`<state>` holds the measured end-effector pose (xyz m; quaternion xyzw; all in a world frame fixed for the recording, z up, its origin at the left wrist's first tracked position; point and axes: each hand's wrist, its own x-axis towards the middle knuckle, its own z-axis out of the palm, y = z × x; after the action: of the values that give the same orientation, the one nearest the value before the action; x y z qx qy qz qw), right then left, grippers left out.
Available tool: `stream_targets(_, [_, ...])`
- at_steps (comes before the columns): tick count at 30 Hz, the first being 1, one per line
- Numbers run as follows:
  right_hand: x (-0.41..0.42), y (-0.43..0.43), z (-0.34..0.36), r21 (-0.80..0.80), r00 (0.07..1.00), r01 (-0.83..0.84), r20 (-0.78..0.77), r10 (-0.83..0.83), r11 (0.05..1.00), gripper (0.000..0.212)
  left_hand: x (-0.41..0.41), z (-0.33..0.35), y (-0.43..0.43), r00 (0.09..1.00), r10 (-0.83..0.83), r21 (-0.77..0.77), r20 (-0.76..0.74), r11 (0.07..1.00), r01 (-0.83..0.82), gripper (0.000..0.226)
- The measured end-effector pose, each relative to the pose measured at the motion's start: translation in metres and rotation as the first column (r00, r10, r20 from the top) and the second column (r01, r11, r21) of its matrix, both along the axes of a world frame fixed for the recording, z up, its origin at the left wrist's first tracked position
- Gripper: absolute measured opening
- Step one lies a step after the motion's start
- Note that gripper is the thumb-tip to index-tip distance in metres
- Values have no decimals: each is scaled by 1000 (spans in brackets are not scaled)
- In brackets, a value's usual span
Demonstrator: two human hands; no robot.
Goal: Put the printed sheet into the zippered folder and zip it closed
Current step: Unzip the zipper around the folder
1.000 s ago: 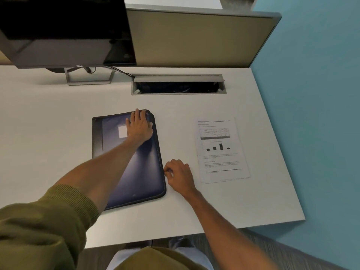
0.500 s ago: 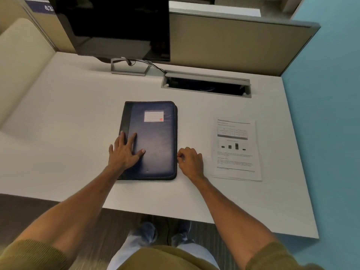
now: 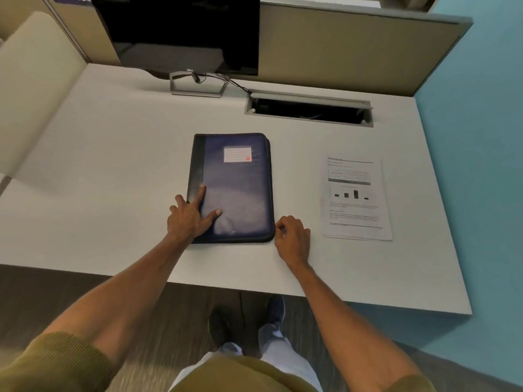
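Note:
A dark blue zippered folder (image 3: pixel 240 188) with a white label lies closed on the white desk (image 3: pixel 113 154). My left hand (image 3: pixel 189 219) rests flat on its lower left part, fingers spread, holding nothing. My right hand (image 3: pixel 293 237) sits at the folder's lower right corner. Its fingers are pinched together against the zipper edge, and the pull itself is hidden under them. The printed sheet (image 3: pixel 356 199), with a table and a bar chart, lies flat on the desk to the right of the folder, apart from both hands.
A black monitor (image 3: pixel 184 32) on a metal stand is at the back, with a cable running to an open cable slot (image 3: pixel 308 108) in the desk. A beige partition (image 3: pixel 339 46) closes the back and a teal wall is on the right. The desk's front edge is close to my body.
My left hand slid from the folder's top down to its lower left part. My right hand stayed pinched at the folder's right edge near the lower corner. The camera view shifted.

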<state>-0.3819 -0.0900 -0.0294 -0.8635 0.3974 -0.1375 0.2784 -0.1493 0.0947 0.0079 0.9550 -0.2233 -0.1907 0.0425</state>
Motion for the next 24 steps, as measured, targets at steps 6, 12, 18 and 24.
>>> stream_targets(6, [-14, 53, -3, 127, 960, 252, 92, -265, 959, 14, -8, 5, -6, 999, -15, -46, -45, 999, 13, 94])
stream_targets(12, [11, 108, 3, 123, 934, 322, 123, -336, 939, 14, -7, 4, 2, 986, -50, -139, -158, 990, 28, 81])
stream_targets(18, [41, 159, -1, 108, 963, 237, 108, -249, 965, 10, -1, 2, 16, 975, -32, -217, -221, 976, -17, 80])
stream_targets(24, [65, 204, 0, 128, 987, 137, 65, -146, 982, 11, -1, -1, 18, 971, -40, -261, -235, 965, -24, 81])
